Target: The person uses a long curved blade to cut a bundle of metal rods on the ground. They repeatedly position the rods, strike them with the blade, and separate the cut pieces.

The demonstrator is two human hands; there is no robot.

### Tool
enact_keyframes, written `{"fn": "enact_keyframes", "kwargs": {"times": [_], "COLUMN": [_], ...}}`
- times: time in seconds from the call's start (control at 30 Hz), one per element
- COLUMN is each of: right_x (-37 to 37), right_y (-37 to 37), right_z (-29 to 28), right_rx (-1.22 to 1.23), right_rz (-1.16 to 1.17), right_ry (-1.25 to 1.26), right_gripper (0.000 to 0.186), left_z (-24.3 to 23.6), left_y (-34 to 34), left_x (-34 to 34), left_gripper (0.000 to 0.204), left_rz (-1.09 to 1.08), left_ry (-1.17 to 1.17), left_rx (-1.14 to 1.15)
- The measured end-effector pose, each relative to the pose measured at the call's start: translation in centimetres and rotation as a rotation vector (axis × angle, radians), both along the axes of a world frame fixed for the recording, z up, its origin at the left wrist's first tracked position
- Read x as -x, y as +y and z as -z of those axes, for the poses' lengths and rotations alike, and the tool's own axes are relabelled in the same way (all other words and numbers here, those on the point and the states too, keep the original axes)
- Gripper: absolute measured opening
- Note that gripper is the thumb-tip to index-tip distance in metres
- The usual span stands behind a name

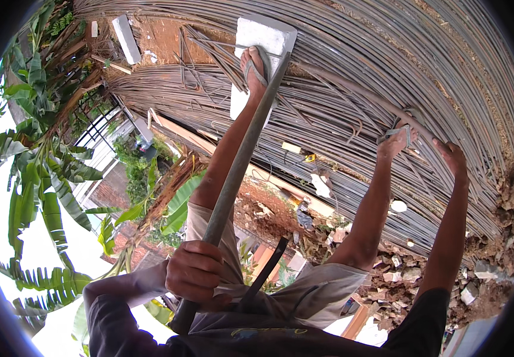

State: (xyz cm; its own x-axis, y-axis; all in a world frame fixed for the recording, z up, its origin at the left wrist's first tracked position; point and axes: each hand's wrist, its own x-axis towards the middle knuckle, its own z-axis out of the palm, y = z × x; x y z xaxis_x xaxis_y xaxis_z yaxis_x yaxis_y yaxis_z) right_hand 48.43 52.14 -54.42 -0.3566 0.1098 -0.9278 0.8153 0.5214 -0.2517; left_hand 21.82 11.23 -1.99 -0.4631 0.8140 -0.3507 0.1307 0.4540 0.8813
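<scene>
My left hand [194, 271] is wrapped round a long grey metal pipe [242, 160], which slants up and away from my body. The pipe's far end comes down beside a white block [267, 37]. My left foot [252, 74], in a flip-flop, stands on that block, where a thin steel bar [227, 43] also crosses. Out to the right, my right hand [452, 159] grips the near end of a thick rusty bar [358, 89]. This bar runs from near the pipe's far end past my right foot [397, 141]. Part of the right hand's grip is hidden.
Long steel rods [352, 35] cover the ground in dense rows. Bent bar pieces [188, 65] lie left of the block, near another pale block [126, 39]. A yellow tape measure [310, 157] rests between my legs. Rubble [411, 273] lies at lower right; banana plants [43, 178] stand left.
</scene>
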Motion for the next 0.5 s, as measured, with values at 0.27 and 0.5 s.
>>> {"fn": "enact_keyframes", "kwargs": {"times": [0.27,0.5], "right_x": [-3.8,-0.9], "right_y": [-1.9,-2.0], "right_z": [0.6,0.4], "right_rx": [-0.02,0.014], "right_rz": [-0.045,-0.06], "right_ry": [-0.032,-0.08], "right_gripper": [0.076,0.088], "left_z": [-0.6,-0.5], "left_y": [0.3,2.2], "left_x": [1.9,4.4], "left_gripper": [0.037,0.004], "left_rz": [0.182,0.306], "left_ry": [-0.084,-0.14], "left_rx": [0.075,-0.094]}}
